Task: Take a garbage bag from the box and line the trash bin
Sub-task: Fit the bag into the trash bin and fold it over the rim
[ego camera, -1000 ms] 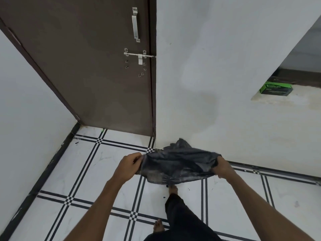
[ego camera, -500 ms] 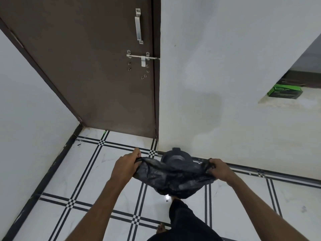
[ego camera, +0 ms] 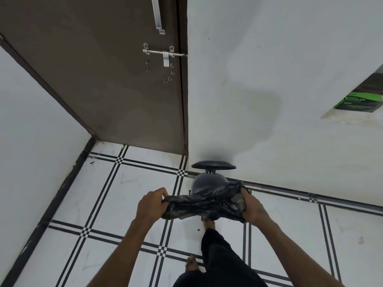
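A crumpled black garbage bag [ego camera: 204,206] is stretched between my two hands just above the floor. My left hand [ego camera: 151,205] grips its left edge and my right hand [ego camera: 251,208] grips its right edge. Right behind the bag stands a dark pedal trash bin [ego camera: 207,182] against the white wall, its round lid [ego camera: 213,165] raised. The bag hides the bin's front and lower part. The green and black garbage bag box [ego camera: 359,102] lies on a ledge at the far right.
A brown door [ego camera: 103,69] with a metal latch [ego camera: 163,54] stands to the left of the bin. White walls close in on the left and behind. My bare feet [ego camera: 208,222] and dark trouser leg stand on the white tiled floor [ego camera: 116,193] just before the bin.
The view has tilted down and closer. The bag has dropped lower and flattened between my hands. The bin's lid has come up, and its open mouth shows behind the bag.
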{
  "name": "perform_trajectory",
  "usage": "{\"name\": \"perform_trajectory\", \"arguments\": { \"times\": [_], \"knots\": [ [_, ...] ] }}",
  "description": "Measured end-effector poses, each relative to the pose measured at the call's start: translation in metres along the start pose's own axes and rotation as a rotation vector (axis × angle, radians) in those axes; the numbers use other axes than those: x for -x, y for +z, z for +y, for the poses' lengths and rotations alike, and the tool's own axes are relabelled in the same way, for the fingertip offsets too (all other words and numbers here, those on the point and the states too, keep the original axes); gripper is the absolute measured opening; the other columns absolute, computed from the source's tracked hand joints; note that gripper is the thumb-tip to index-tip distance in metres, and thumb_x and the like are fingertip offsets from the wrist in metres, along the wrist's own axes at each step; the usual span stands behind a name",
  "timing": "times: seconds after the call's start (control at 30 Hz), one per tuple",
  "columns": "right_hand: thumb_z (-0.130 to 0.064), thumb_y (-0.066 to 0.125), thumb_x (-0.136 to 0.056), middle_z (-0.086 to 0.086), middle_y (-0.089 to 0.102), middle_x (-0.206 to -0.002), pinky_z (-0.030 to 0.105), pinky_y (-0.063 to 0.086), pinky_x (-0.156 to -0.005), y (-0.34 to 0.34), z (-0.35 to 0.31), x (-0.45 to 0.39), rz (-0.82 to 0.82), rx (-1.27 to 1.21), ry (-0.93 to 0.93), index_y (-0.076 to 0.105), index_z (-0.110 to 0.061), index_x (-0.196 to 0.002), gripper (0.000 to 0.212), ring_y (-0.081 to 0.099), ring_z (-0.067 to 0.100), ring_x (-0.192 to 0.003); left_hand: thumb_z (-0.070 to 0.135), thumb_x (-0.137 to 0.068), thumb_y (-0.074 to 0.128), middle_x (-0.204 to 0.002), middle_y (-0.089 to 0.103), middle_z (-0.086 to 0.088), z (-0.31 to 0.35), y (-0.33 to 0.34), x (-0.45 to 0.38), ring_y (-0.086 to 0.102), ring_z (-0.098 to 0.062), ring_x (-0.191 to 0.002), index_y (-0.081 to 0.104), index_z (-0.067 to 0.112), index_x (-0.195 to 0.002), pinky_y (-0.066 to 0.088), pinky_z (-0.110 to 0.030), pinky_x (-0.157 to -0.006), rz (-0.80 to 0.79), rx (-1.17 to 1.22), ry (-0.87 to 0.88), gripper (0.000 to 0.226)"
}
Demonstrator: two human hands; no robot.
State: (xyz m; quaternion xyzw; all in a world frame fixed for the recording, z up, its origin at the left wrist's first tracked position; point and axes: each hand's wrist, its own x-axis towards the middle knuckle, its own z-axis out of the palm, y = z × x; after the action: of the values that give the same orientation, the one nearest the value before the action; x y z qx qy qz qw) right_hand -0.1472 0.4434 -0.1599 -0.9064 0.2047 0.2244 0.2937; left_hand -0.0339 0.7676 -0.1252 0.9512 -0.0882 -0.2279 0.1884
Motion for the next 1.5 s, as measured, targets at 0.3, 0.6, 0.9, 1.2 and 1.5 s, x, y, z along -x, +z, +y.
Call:
{"name": "perform_trajectory", "arguments": {
  "times": [0.3, 0.6, 0.9, 1.2, 1.5],
  "knots": [
    [-0.02, 0.079, -0.074, 0.005, 0.056, -0.118, 0.039, 0.054, -0.085, 0.015, 0.013, -0.046, 0.098, -0.206, 0.102, 0.041, -0.022, -0.136, 0.072, 0.06, 0.027, -0.104, 0.013, -0.087, 0.062, -0.08, 0.067, 0.007, 0.037, 0.045, -0.042, 0.065, -0.014, -0.073, 0.057, 0.021, -0.089, 0.042, -0.016, -0.056, -0.068, 0.354, -0.161, 0.009],
    [-0.027, 0.075, -0.083, 0.002, 0.06, -0.12, 0.043, 0.054, -0.088, 0.072, 0.08, -0.152, 0.093, -0.264, 0.201, 0.04, -0.024, -0.137, 0.064, 0.06, 0.025, -0.108, 0.022, -0.096, 0.048, -0.075, 0.064, 0.006, 0.031, 0.153, -0.147, 0.059, -0.007, -0.069, 0.054, 0.028, -0.084, 0.038, -0.02, -0.055, -0.165, 0.378, -0.208, 0.015],
    [-0.012, 0.057, -0.075, 0.014, 0.069, -0.09, 0.028, 0.039, -0.064, 0.185, 0.163, -0.295, 0.061, -0.17, 0.256, 0.068, -0.004, -0.08, 0.015, 0.065, 0.031, -0.084, 0.02, -0.089, 0.061, -0.087, 0.068, 0.006, -0.051, 0.304, -0.271, 0.061, -0.015, -0.08, 0.068, 0.022, -0.089, 0.039, -0.026, -0.067, -0.035, 0.281, -0.216, 0.007],
    [-0.01, 0.048, -0.09, 0.003, 0.061, -0.073, 0.028, 0.038, -0.061, 0.223, 0.205, -0.377, 0.347, -0.315, 0.287, 0.066, -0.013, -0.079, 0.021, 0.053, 0.02, -0.071, 0.001, -0.08, 0.045, -0.08, 0.064, 0.002, -0.068, 0.372, -0.352, 0.061, -0.026, -0.079, 0.056, 0.019, -0.073, 0.043, -0.03, -0.069, 0.084, 0.184, 0.006, 0.022],
    [-0.009, 0.051, -0.079, 0.003, 0.068, -0.115, 0.033, 0.048, -0.084, 0.234, 0.229, -0.399, 0.286, -0.098, 0.012, 0.052, -0.027, -0.134, 0.058, 0.06, 0.028, -0.108, 0.004, -0.088, 0.049, -0.136, 0.054, -0.005, -0.079, 0.392, -0.375, 0.06, -0.029, -0.117, 0.053, 0.03, -0.139, 0.05, -0.04, -0.098, 0.044, 0.158, 0.207, 0.058]
  ]
}}
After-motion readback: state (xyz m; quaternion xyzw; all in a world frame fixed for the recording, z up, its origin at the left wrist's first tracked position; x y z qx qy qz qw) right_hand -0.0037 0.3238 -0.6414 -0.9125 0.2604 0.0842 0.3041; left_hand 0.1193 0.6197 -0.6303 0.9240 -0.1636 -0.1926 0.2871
